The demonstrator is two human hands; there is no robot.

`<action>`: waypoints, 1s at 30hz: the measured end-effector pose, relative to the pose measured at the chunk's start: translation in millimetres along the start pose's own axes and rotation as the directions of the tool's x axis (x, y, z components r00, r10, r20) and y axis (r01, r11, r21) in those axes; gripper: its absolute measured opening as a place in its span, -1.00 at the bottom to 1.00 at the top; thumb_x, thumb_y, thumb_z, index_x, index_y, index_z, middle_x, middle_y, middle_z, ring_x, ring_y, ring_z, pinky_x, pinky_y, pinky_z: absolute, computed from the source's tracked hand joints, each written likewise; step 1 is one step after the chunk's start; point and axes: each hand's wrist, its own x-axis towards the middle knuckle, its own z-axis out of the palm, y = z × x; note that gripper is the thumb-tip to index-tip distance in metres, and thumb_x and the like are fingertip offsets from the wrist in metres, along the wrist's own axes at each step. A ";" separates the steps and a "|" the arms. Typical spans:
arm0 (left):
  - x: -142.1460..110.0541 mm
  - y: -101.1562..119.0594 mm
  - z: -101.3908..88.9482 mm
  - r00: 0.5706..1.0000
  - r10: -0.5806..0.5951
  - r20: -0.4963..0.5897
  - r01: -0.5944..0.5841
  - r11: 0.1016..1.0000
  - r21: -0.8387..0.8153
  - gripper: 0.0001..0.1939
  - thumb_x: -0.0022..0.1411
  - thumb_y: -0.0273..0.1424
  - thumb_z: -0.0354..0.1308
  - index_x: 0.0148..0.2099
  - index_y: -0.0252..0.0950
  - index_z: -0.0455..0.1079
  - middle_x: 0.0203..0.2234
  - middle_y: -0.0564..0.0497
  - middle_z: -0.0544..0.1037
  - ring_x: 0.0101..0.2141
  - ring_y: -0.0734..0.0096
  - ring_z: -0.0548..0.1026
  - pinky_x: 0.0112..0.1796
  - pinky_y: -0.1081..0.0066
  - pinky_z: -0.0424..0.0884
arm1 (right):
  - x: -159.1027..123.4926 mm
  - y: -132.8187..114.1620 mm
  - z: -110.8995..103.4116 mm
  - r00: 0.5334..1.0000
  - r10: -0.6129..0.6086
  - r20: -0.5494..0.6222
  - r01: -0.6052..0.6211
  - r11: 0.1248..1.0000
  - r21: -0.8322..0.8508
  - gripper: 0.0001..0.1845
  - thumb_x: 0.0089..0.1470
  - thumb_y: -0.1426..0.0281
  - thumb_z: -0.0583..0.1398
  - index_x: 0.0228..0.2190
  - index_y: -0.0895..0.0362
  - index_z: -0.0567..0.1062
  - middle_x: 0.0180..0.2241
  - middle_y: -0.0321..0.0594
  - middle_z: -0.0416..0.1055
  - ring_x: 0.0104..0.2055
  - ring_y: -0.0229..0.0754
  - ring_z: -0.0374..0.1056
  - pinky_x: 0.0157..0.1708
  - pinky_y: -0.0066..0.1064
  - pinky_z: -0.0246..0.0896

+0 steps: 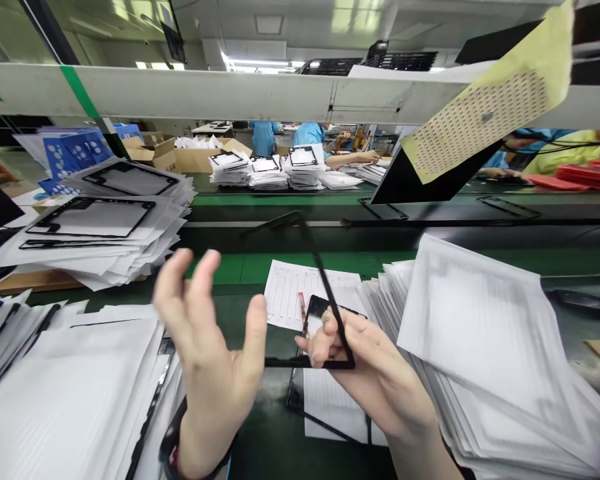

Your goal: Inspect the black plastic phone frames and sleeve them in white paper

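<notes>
A thin black rectangular frame is tilted up in front of me, its lower right corner gripped by my right hand. The upper and left parts of this frame look blurred. My left hand is raised at the frame's left, fingers spread and holding nothing; whether it touches the lower edge I cannot tell. Behind my right fingers, another black-edged piece lies near a printed sheet and a red pen. Below the hands, more black frame strips rest on white paper.
White sleeves stand in stacks at the left and right. Farther left is a pile of framed sheets. A black panel with a yellow perforated sheet juts in from the upper right. Co-workers in blue sit beyond the green bench.
</notes>
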 end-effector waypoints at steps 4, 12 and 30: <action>-1.6 8.0 -12.2 0.762 0.097 0.640 0.057 0.975 -0.216 -0.57 0.45 -0.19 0.01 0.27 -0.18 0.30 0.12 -0.10 0.53 0.12 0.26 0.48 0.10 0.36 0.40 | -5.0 -0.4 6.4 0.999 -0.053 -0.008 0.053 0.998 0.030 -0.88 0.35 0.36 0.19 -0.22 0.06 0.56 -0.15 -0.21 0.62 -0.07 -0.31 0.53 0.05 -0.50 0.31; 5.2 9.8 1.3 0.908 0.225 0.354 -0.066 0.910 -0.410 -0.45 0.31 -0.02 0.12 -0.60 -0.26 0.22 -0.79 0.17 0.19 -0.74 0.62 0.08 -0.71 0.49 -0.01 | -6.1 9.3 8.1 0.994 -0.109 -0.006 0.108 0.992 -0.071 -0.92 0.25 0.40 0.30 -0.22 0.04 0.63 -0.12 -0.23 0.63 -0.07 -0.29 0.54 0.00 -0.50 0.41; -5.7 11.0 2.9 0.978 0.124 0.166 0.038 0.679 -0.733 -0.48 0.33 -0.10 0.04 -0.55 -0.24 -0.04 -0.73 0.17 -0.04 -0.69 0.59 -0.04 -0.60 0.39 -0.13 | -40.9 2.8 22.0 0.980 -0.166 -0.110 0.141 0.969 -0.204 -0.70 0.34 0.21 0.18 -0.08 0.04 0.66 -0.30 -0.14 0.67 -0.28 -0.22 0.63 -0.23 -0.62 0.51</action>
